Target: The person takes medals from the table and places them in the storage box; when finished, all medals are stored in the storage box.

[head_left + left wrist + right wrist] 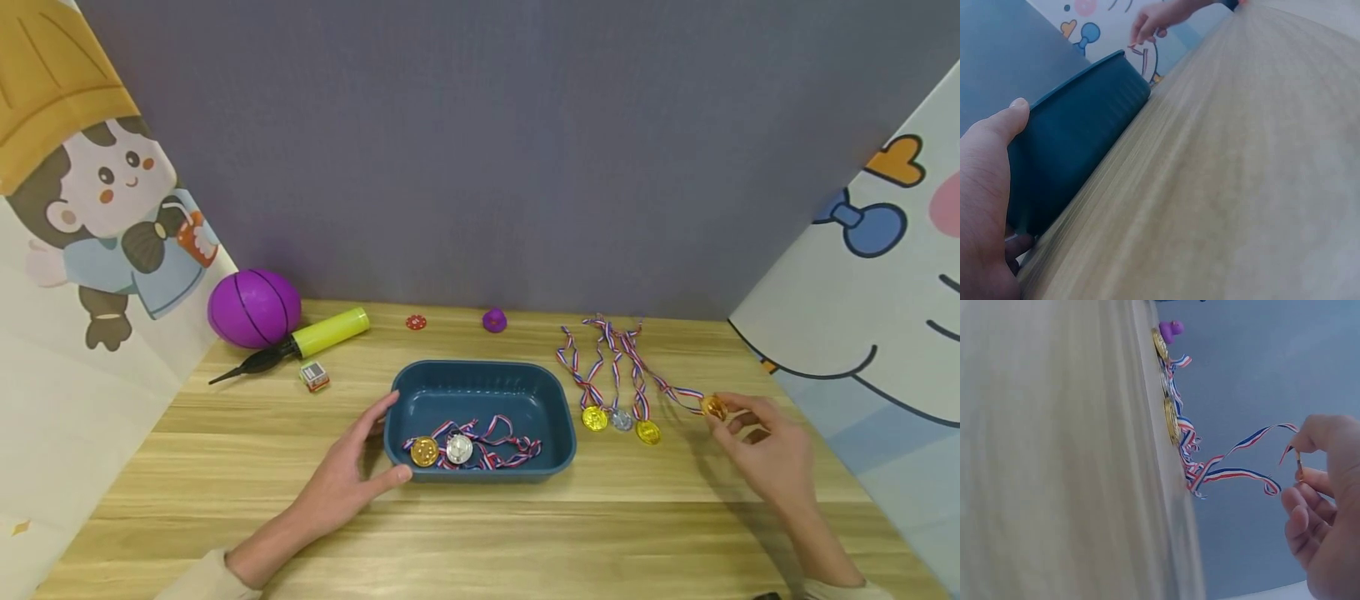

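Note:
My right hand pinches a gold medal between thumb and fingertips, off the table. Its striped ribbon runs back to the other ribbons. To the left of that hand lie two gold medals and a silver medal, their ribbons stretched toward the back. A dark blue plastic basin stands in the middle, with a gold medal, a silver medal and bunched ribbons inside. My left hand holds the basin's left end, its thumb at the near rim.
On the back left are a purple ball, a yellow and black hand pump and a small box. A red chip and a small purple toy lie near the grey back wall.

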A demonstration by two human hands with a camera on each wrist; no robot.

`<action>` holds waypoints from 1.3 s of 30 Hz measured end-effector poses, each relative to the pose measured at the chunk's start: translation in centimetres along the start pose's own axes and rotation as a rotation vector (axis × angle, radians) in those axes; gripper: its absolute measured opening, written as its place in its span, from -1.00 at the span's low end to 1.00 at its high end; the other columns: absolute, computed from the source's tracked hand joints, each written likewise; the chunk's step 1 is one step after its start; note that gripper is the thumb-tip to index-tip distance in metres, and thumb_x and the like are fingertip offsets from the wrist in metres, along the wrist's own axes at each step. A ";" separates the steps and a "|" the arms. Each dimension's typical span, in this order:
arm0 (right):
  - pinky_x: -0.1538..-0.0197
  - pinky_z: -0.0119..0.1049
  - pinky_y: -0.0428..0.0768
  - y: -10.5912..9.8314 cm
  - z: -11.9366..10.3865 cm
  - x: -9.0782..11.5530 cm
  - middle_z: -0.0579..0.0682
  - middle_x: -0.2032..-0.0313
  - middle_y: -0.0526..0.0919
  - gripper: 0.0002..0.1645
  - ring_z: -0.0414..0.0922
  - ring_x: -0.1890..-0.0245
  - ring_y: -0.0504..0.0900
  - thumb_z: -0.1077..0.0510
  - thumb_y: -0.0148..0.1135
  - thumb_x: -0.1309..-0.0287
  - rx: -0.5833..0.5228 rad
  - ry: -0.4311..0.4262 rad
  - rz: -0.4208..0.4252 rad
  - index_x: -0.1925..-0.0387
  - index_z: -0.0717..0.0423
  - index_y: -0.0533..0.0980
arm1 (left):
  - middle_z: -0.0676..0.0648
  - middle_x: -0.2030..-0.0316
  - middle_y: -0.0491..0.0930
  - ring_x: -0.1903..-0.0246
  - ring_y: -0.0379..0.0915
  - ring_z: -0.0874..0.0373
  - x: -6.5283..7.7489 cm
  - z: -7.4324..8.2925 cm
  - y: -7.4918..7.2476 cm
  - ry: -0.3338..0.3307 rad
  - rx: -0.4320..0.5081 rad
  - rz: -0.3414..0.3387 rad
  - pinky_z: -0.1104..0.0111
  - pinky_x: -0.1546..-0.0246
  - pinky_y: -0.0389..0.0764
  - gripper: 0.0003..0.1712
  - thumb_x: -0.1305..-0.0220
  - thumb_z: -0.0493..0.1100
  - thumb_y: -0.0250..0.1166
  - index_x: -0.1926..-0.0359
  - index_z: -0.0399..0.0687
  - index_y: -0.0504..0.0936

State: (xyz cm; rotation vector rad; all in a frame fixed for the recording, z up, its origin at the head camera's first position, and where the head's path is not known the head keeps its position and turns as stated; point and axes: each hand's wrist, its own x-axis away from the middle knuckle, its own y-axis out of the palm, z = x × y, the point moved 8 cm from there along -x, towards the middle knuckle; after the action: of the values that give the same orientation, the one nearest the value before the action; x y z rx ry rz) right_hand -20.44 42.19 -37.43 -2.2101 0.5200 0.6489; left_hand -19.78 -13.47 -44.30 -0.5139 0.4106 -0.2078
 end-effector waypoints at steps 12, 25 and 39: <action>0.37 -0.74 0.50 -0.8 -1.7 -1.5 -0.46 0.20 0.65 -0.58 -0.49 0.37 0.59 0.49 0.55 -0.05 -0.057 0.013 0.053 -0.01 0.33 0.78 | -0.20 -0.49 0.53 -0.41 0.54 -0.17 -0.1 0.1 0.0 0.000 -0.008 0.000 -0.37 -0.47 0.41 0.18 -0.34 0.00 0.61 -0.79 0.23 0.11; 0.36 -0.77 0.45 -2.2 -4.4 -4.1 -0.42 0.21 0.63 -0.61 -0.52 0.40 0.58 0.52 0.50 0.01 -0.113 -0.073 0.136 0.05 0.44 0.77 | -0.18 -0.48 0.54 -0.41 0.54 -0.15 0.0 0.1 0.1 -0.007 0.008 -0.001 -0.35 -0.47 0.41 0.17 -0.35 -0.01 0.61 -0.79 0.21 0.12; 0.34 -0.76 0.47 -3.6 -8.4 -5.8 -0.39 0.18 0.65 -0.61 -0.48 0.37 0.58 0.51 0.46 -0.03 -0.150 -0.169 0.179 0.03 0.46 0.77 | -0.17 -0.47 0.56 -0.41 0.55 -0.14 0.0 0.0 0.0 -0.013 0.016 -0.003 -0.30 -0.47 0.43 0.17 -0.35 -0.03 0.62 -0.78 0.25 0.12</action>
State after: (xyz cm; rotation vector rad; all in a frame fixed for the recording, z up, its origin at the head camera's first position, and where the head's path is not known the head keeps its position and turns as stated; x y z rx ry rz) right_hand -20.61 38.94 -27.12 -2.2371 0.6033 0.9887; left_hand -19.72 -13.46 -44.28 -0.5001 0.3950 -0.2105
